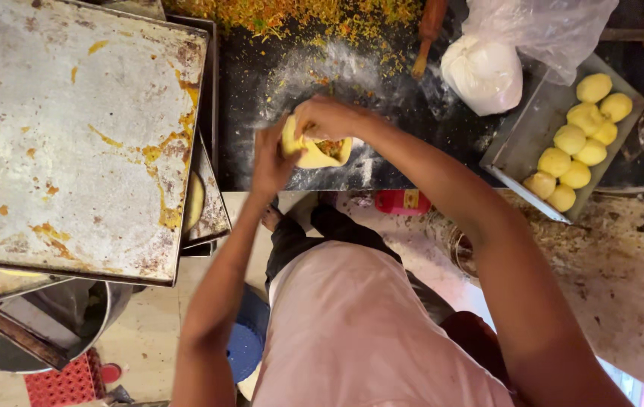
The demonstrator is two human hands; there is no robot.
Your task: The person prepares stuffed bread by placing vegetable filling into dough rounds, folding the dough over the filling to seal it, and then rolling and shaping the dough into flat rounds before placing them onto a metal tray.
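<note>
Cupping a filled dough piece between left hand and right hand, both closed on it above the floured counter.

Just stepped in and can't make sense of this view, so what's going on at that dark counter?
A person is working a piece of yellow dough over the floured dark counter. The left hand cups its side while the right hand pinches the top, where a filling shows inside. To the right, a metal tray holds a batch of dough balls, next to a white bag. Stained baking sheets are stacked at left.
</note>
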